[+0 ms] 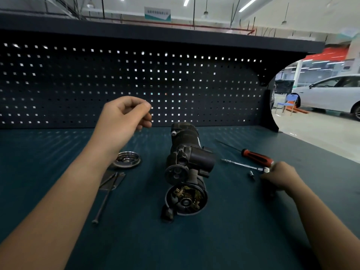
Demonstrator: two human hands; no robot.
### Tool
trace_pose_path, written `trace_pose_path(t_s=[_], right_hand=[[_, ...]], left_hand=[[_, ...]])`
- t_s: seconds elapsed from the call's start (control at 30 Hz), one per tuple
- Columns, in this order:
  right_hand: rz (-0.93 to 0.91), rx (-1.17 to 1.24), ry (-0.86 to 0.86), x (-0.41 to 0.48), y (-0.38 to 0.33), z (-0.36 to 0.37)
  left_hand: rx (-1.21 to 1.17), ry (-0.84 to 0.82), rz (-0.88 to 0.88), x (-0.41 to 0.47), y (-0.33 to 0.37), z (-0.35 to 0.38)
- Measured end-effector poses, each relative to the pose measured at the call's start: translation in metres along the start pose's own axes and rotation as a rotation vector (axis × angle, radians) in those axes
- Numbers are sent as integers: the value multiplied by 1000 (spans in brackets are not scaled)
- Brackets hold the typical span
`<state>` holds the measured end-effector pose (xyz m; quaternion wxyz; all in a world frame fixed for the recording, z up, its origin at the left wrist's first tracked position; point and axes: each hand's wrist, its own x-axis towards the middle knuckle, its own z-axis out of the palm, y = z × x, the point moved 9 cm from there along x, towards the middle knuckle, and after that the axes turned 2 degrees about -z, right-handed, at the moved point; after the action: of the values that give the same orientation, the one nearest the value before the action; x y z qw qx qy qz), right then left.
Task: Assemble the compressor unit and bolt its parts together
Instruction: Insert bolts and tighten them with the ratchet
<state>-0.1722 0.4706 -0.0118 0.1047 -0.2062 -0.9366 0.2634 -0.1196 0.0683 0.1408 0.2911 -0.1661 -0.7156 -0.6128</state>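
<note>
This is a car workshop, plainly: a workbench [58, 152] topped with a dark teal mat, backed by a black pegboard [116, 84] under a shelf, with a red-handled screwdriver [257, 155] and a ratchet wrench [241, 165] lying on it. Past the bench end a white car [331, 94] stands on a bare concrete floor [321, 133] near a blue chair [289, 102], and strip lights [249, 3] hang from a high industrial ceiling

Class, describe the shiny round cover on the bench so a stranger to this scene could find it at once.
Start at the dark compressor body lying mid-bench on the blue mat. Look to its left, just beyond the long thin bolts. There sits the cover: the only bright, chromed, dish-shaped disc, while its neighbours are slim rods.
</note>
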Motion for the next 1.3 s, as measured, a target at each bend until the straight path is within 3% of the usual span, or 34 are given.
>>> trace_pose_path(t_s=[0.23,0.43,0.6,0.7,0.8,0.83,0.9,1.03,1.17,1.23,1.3], right_hand=[[44,441,-17,-4,9,-7],[99,1168,-246,-21,-18,-2],[-225,1387,-427,-79,-95,-38],[-399,1585,-665,-147,-150,-56],[-568,1442,-886,-222,-192,-43],[-694,1285,-876,-245,-204,-33],[-898,1029,-691,-275,-218,-10],[-901,924,-616,-309,-219,28],[-956,714,-566,-318,-222,33],[-1046,594,-352,-314,-224,17],[-1102,576,56,-302,-216,-22]], left_hand=[[20,11,-33,-1,-6,-8],[9,43,-22,-4,1,-12],[-37,-3,-47,-26,26,6],[-60,-139,-70,-61,43,27],[-70,-360,-129,-106,45,50],[-123,-371,-162,-118,44,50],[-358,-259,-295,-135,38,40],[-785,104,-453,-156,15,2],[-643,229,-428,-161,10,-23],[-602,240,-375,-155,13,-27],[-585,293,-262,-142,23,-41]])
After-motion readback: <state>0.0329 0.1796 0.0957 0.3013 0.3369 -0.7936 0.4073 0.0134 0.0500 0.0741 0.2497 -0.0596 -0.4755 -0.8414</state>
